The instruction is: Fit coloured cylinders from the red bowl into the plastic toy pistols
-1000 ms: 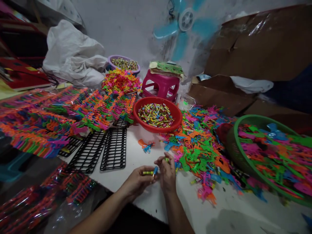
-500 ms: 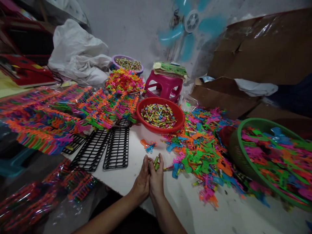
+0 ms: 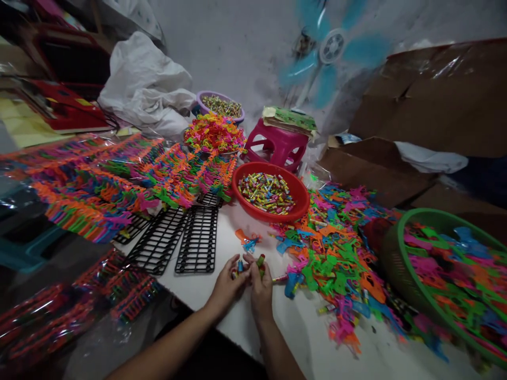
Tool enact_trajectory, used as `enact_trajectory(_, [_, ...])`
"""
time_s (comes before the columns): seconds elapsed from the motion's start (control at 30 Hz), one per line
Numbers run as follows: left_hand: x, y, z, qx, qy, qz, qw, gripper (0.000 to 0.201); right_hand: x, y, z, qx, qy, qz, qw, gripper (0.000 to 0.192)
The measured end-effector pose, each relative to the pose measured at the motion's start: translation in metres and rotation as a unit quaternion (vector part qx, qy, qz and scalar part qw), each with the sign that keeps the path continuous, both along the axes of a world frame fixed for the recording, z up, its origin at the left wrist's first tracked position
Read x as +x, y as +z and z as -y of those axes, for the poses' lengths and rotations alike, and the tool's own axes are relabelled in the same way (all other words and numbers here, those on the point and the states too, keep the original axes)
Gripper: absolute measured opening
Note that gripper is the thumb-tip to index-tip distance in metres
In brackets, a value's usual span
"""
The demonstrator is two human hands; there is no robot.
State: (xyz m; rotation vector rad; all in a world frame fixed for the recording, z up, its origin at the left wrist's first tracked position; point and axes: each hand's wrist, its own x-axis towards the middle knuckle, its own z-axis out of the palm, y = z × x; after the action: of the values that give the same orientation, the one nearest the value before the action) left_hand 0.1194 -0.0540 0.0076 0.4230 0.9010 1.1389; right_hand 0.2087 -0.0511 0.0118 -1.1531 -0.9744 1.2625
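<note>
Both hands are close together over the white table [image 3: 233, 330]. My left hand [image 3: 227, 285] has its fingers curled round small printed tubes, one of them a blue-topped tube [image 3: 240, 266]. In my right hand [image 3: 261, 290] a yellow-green tube [image 3: 260, 260] is pinched upright between thumb and fingers. Part of what each palm holds is hidden by the fingers. Just beyond the hands lies an orange and blue toy gun [image 3: 247, 240]. A red basin [image 3: 304, 203] full of similar small tubes stands farther back.
Colourful plastic toy guns [image 3: 336, 258] are heaped on the right, beside a green basket [image 3: 400, 253] of more. Black grid racks [image 3: 196, 240] lie on the left near bundled toys [image 3: 87, 195]. Behind are a pink stool [image 3: 273, 145], a running fan [image 3: 331, 46] and cardboard boxes [image 3: 428, 100].
My hands were pressed together round the tubes; now they are slightly apart, each with tubes. A blue-topped tube now shows in my left hand. The view has shifted a little left.
</note>
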Motion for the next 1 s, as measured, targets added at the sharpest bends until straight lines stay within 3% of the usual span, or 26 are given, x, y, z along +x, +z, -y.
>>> enact_trajectory(0.1, [-0.003, 0.005, -0.002, -0.007, -0.024, 0.102, 0.994, 0.044, 0.005, -0.009, -0.004, 0.022, -0.003, 0.147, 0.989, 0.038])
enact_trajectory(0.23, [-0.002, 0.006, 0.0, 0.002, -0.04, 0.189, 0.981, 0.035, 0.003, -0.027, -0.006, 0.113, -0.033, 0.312, 0.943, 0.049])
enact_trajectory(0.3, [0.0, 0.004, 0.001, -0.01, -0.031, 0.191, 0.981, 0.033, 0.0, -0.028, -0.007, 0.139, -0.05, 0.333, 0.931, 0.052])
enact_trajectory(0.47, [0.001, 0.004, -0.001, -0.101, 0.021, 0.133, 0.986, 0.022, 0.005, -0.015, -0.039, 0.119, -0.067, 0.317, 0.939, 0.046])
enact_trajectory(0.53, [-0.003, 0.008, -0.003, -0.122, 0.037, 0.106, 0.986, 0.019, 0.011, -0.014, -0.058, 0.122, -0.07, 0.384, 0.913, 0.044])
enact_trajectory(0.63, [-0.014, 0.015, -0.007, -0.13, 0.041, 0.084, 0.987, 0.019, 0.02, -0.018, -0.075, 0.15, -0.008, 0.51, 0.847, 0.037])
enact_trajectory(0.7, [-0.021, 0.018, -0.007, -0.123, 0.03, 0.089, 0.988, 0.023, 0.023, -0.022, -0.071, 0.166, 0.032, 0.563, 0.809, 0.032])
enact_trajectory(0.83, [-0.032, 0.019, -0.005, -0.087, 0.016, 0.077, 0.993, 0.033, 0.028, -0.024, -0.043, 0.139, -0.003, 0.628, 0.765, 0.028])
enact_trajectory(1.0, [-0.033, 0.012, -0.005, -0.055, 0.027, -0.017, 0.998, 0.035, 0.042, -0.017, -0.02, 0.134, 0.007, 0.616, 0.776, 0.028])
